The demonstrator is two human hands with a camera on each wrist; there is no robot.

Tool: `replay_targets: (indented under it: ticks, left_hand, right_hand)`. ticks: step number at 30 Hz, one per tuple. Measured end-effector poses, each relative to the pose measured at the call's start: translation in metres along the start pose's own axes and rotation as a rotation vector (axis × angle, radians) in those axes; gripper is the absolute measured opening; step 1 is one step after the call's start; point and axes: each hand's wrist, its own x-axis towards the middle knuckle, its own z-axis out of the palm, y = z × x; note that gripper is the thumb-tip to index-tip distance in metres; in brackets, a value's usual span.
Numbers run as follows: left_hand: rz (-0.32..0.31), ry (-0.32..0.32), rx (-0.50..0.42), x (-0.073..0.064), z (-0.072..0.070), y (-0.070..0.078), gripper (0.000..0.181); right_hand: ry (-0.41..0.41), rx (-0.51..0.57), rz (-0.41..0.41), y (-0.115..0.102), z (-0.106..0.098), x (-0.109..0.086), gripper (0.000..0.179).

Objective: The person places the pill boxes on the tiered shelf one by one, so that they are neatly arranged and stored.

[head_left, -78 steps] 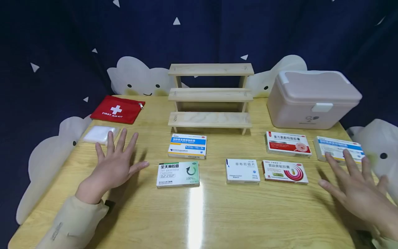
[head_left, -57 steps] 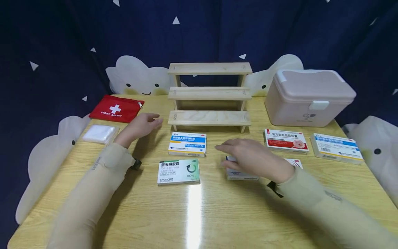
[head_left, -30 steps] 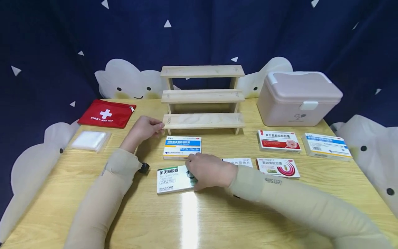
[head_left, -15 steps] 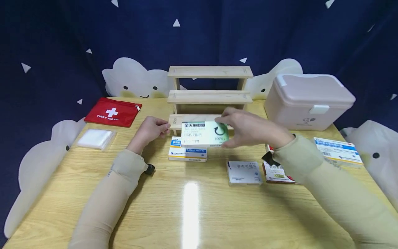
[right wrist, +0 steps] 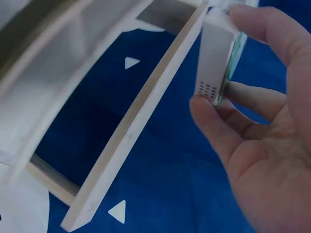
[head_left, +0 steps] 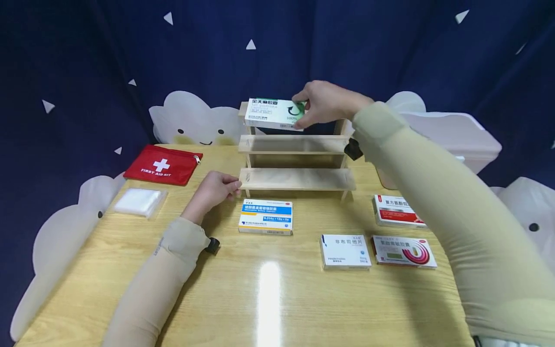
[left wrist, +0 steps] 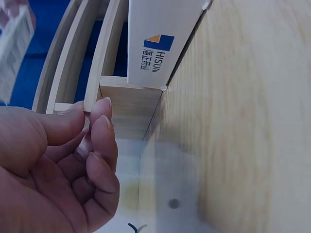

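Observation:
My right hand [head_left: 330, 102] grips the right end of a green-and-white medicine box [head_left: 270, 113], with the thumb on one edge and fingers on the other. The box is at the top tier of a three-tier wooden shelf [head_left: 299, 179], hiding much of that tier. In the right wrist view a gap shows between the box [right wrist: 212, 58] and the top board [right wrist: 133, 116]. My left hand [head_left: 213, 190] pinches the left end of the lowest board; the left wrist view shows thumb and fingertips at that board's corner [left wrist: 93, 97].
A blue-and-white medicine box [head_left: 266, 217] lies before the shelf. Further right are a white box [head_left: 345, 251], a pink-patterned box [head_left: 405, 251] and a red-and-white box [head_left: 396, 210]. A pink case [head_left: 455, 132] is partly behind my right arm. A red first aid pouch [head_left: 162, 165] and plastic packet [head_left: 139, 201] lie left.
My right hand came in from the right, took the green-and-white medicine box off the table and raised it to the top tier. My left hand moved to the shelf's left end and pinches it.

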Motion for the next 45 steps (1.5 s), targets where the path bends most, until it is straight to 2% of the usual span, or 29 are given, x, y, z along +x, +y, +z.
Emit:
replay_targets:
  ticks: [3, 6, 9, 14, 19, 26, 36, 42, 45]
  left_hand:
    - [0.003, 0.01, 0.015, -0.003, 0.001, -0.002, 0.03]
    - [0.007, 0.016, 0.021, -0.006, 0.004, -0.005, 0.029]
    - [0.017, 0.01, 0.026, -0.011, 0.007, -0.008, 0.028]
    - [0.028, -0.001, 0.032, -0.017, 0.013, -0.01, 0.028]
    - [0.035, -0.004, 0.039, -0.017, 0.016, -0.005, 0.027]
    - [0.049, -0.005, 0.032, -0.014, 0.015, 0.002, 0.027]
    - [0.031, -0.012, 0.017, -0.014, 0.016, 0.003, 0.028]
    - [0.028, -0.021, 0.044, -0.011, 0.014, 0.005, 0.029]
    - [0.032, -0.023, 0.053, -0.008, 0.011, 0.005, 0.029]
  right_hand:
    - [-0.03, 0.01, 0.021, 0.002, -0.005, 0.027, 0.07]
    - [-0.078, 0.021, 0.077, 0.002, -0.006, 0.046, 0.072]
    - [-0.127, 0.05, 0.144, 0.003, -0.003, 0.06, 0.08]
    - [-0.166, 0.061, 0.197, 0.01, 0.006, 0.071, 0.078]
    - [-0.175, 0.056, 0.221, 0.018, 0.007, 0.071, 0.076]
    - [-0.171, 0.103, 0.265, 0.019, -0.001, 0.068, 0.077]
    - [-0.179, 0.107, 0.249, 0.023, -0.001, 0.066, 0.078]
    - [-0.159, 0.13, 0.25, 0.025, 0.001, 0.059, 0.084]
    - [-0.124, 0.148, 0.24, 0.024, 0.001, 0.051, 0.088]
